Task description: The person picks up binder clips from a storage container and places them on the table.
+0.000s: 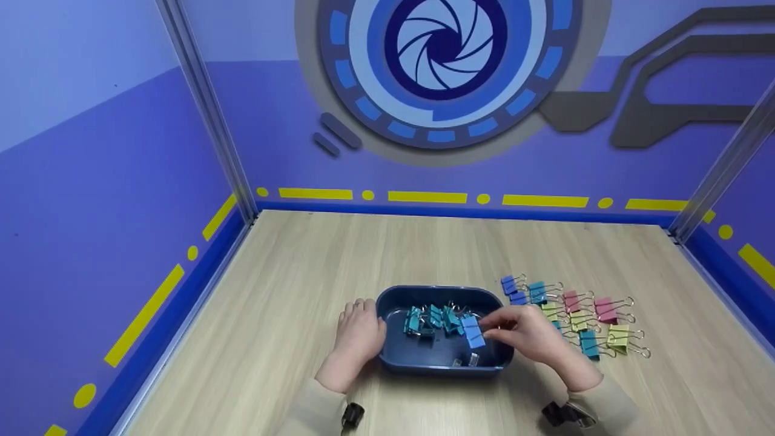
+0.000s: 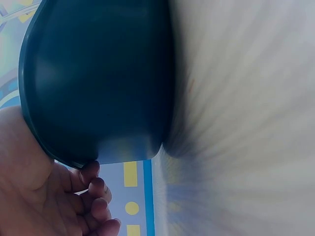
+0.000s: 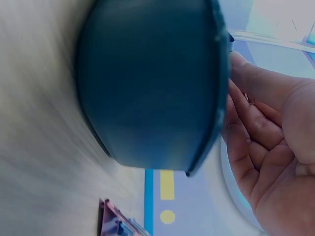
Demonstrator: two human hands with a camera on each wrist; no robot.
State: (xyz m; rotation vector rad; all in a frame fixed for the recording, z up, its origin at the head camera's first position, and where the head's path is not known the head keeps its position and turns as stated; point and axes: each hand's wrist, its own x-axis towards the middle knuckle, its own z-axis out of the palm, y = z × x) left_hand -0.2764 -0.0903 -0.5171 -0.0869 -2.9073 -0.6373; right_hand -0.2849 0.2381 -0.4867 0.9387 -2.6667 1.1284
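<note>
A dark blue tray (image 1: 445, 369) stands on the table. My left hand (image 1: 361, 330) rests against its left rim, fingers loosely bent; in the left wrist view the index fingertip touches the rim at a corner. With thumb and fingers, my right hand (image 1: 528, 332) pinches a blue binder clip (image 1: 473, 332) over the right part of the tray. The right wrist view hides most of that clip behind the tray wall (image 3: 152, 88). Several teal binder clips (image 1: 434, 317) lie in the tray. Small shiny pieces (image 1: 474, 360) show near its front wall.
Right of the tray, several binder clips lie on the wooden table (image 1: 290, 272): blue clips (image 1: 508, 285), teal clips (image 1: 589, 344), pink clips (image 1: 605, 309) and yellow clips (image 1: 618, 338). Blue-purple panels (image 1: 254, 133) enclose the table at the back and sides.
</note>
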